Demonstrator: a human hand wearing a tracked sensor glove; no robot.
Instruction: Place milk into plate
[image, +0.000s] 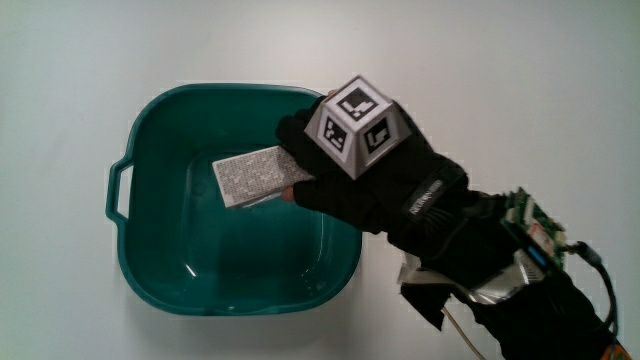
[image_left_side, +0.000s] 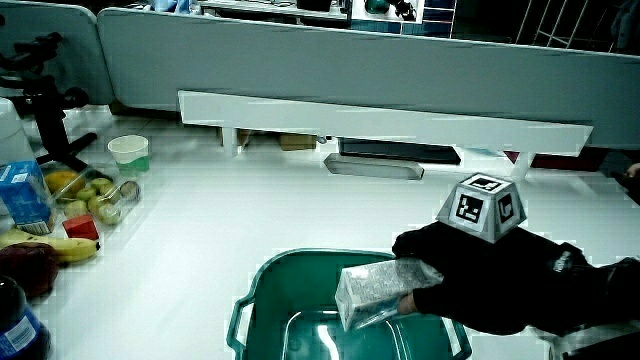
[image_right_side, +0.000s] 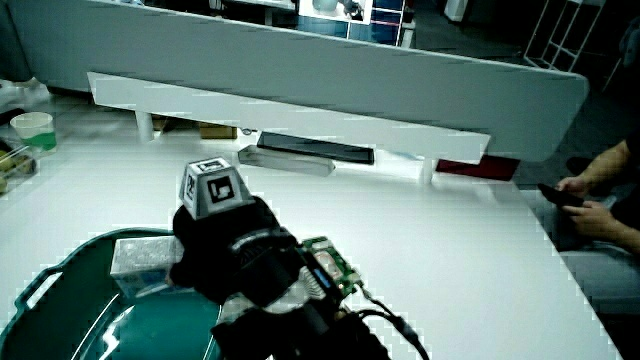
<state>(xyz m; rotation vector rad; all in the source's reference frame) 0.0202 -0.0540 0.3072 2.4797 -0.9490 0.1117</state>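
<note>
A grey speckled milk carton (image: 255, 177) hangs over the inside of a teal basin (image: 150, 130) with handles, which serves as the plate. The gloved hand (image: 345, 170) is shut on one end of the carton, above the basin's rim. In both side views the carton (image_left_side: 372, 292) (image_right_side: 140, 258) is held above the basin (image_left_side: 262, 290) (image_right_side: 60, 268), lying flat and slightly tilted. The hand (image_left_side: 470, 270) (image_right_side: 225, 245) carries its patterned cube on top. The basin floor under the carton shows nothing else in it.
In a side view, fruit (image_left_side: 95, 195), a banana (image_left_side: 45, 245), a blue carton (image_left_side: 25, 195), a dark bottle (image_left_side: 15, 325) and a green-rimmed cup (image_left_side: 128, 152) stand beside the basin near the table's edge. A long white bar (image_left_side: 380, 125) lies near the low partition.
</note>
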